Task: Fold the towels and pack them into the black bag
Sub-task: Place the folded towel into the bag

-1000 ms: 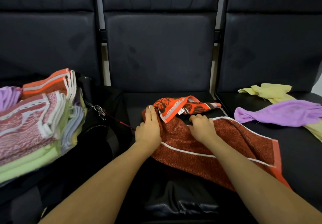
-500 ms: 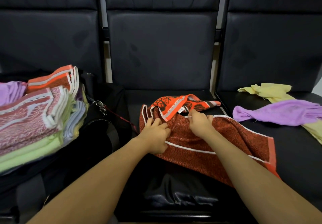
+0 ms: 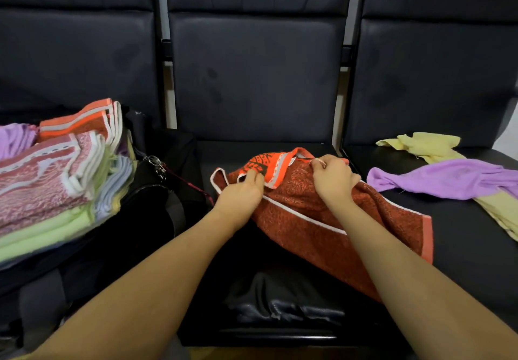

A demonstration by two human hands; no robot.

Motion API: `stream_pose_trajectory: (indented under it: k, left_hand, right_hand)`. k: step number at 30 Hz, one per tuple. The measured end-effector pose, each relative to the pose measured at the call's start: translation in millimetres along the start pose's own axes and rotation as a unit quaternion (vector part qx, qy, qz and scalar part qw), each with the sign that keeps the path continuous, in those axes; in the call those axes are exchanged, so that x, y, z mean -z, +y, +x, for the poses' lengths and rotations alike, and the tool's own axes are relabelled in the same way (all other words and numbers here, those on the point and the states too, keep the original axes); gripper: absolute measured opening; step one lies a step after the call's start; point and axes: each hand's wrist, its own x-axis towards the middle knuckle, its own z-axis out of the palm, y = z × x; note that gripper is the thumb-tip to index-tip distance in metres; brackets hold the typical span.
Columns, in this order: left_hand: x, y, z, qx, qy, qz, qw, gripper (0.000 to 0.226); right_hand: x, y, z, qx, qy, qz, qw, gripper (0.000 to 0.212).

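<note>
Both hands work the far edge of the red-orange towel (image 3: 322, 219), which lies crumpled across the middle seat (image 3: 280, 289) with its right end reaching toward the right seat. The left hand (image 3: 241, 194) curls its fingers to pinch the far-left hem; the right hand (image 3: 333, 180) pinches the white-trimmed hem near the far middle. To do this fold well, I would judge that the hems should be drawn taut and the twisted bright-orange band at the far edge turned flat before any crease — otherwise the fold will trap a lump. The towel's near edge hangs close to the seat's front lip, so pulling it farther back on the cushion would keep it from sliding off. Room is tight to the left, where the black bag (image 3: 134, 219) sits loaded with a stack of folded towels (image 3: 56, 186). On the right seat a purple towel (image 3: 448, 177) lies over a yellow towel (image 3: 429, 146) — both unfolded.
</note>
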Motion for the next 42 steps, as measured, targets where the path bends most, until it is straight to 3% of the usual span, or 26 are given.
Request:
stream_pose_trajectory:
  k: [1, 3, 6, 9, 11, 16, 21, 24, 26, 30, 33, 36, 39, 42]
  left_hand:
    - [4.1, -2.2, -0.4, 0.017, 0.024, 0.01, 1.0, 0.035]
    - [9.6, -10.3, 1.3, 0.035, 0.147, 0.057, 0.987, 0.029]
    - [18.5, -26.7, 2.3, 0.086, 0.233, 0.083, 0.965, 0.02]
    - [27.5, -32.8, -1.9, 0.151, 0.225, -0.038, 0.962, 0.024]
    - [30.7, -34.0, -1.7, 0.193, 0.25, -0.123, 0.941, 0.018]
    - [44.3, -31.0, 0.5, 0.164, 0.377, -0.306, 0.858, 0.008]
    - [62.0, -11.5, -4.9, 0.145, 0.346, -0.551, 0.745, 0.016]
    - [60.8, -4.2, -3.3, 0.17, 0.295, -0.641, 0.688, 0.014]
    - [57.1, -3.3, -1.9, 0.153, 0.262, -0.65, 0.696, 0.006]
    - [54.2, 2.3, -5.0, 0.076, 0.193, -0.64, 0.74, 0.025]
    - [52.4, 10.1, -5.3, 0.057, 0.185, -0.636, 0.747, 0.026]
    - [52.5, 14.7, -3.0, 0.101, 0.21, -0.625, 0.745, 0.024]
    - [54.5, 17.1, -3.2, 0.117, 0.242, -0.568, 0.778, 0.021]
    - [54.7, 15.1, -5.3, 0.099, 0.269, -0.498, 0.819, 0.02]
  right_hand:
    - [3.9, -2.0, 1.2, -0.004, 0.013, 0.011, 1.0, 0.028]
    - [12.6, -6.3, 2.1, -0.004, 0.032, 0.037, 0.999, 0.026]
    - [29.3, -13.8, 2.7, 0.0, 0.066, 0.093, 0.994, 0.02]
    - [43.5, -20.4, 4.6, 0.006, 0.084, 0.165, 0.983, 0.019]
    - [48.6, -23.6, 6.2, 0.027, 0.071, 0.237, 0.969, 0.018]
    - [58.6, -36.2, 3.6, 0.124, 0.003, 0.329, 0.936, 0.017]
    - [58.7, -45.8, -8.7, 0.216, -0.017, 0.301, 0.929, 0.022]
    - [50.9, -46.5, -13.8, 0.239, -0.071, 0.299, 0.921, 0.023]
    - [48.6, -47.5, -17.4, 0.237, -0.115, 0.317, 0.911, 0.023]
    - [52.6, -49.3, -23.6, 0.214, -0.189, 0.371, 0.883, 0.018]
    - [50.6, -48.8, -25.8, 0.232, -0.218, 0.383, 0.867, 0.015]
    - [47.6, -50.0, -28.1, 0.234, -0.19, 0.385, 0.872, 0.018]
    - [49.5, -46.1, -23.2, 0.208, -0.136, 0.383, 0.89, 0.022]
    - [53.0, -40.0, -15.7, 0.171, -0.162, 0.321, 0.917, 0.039]
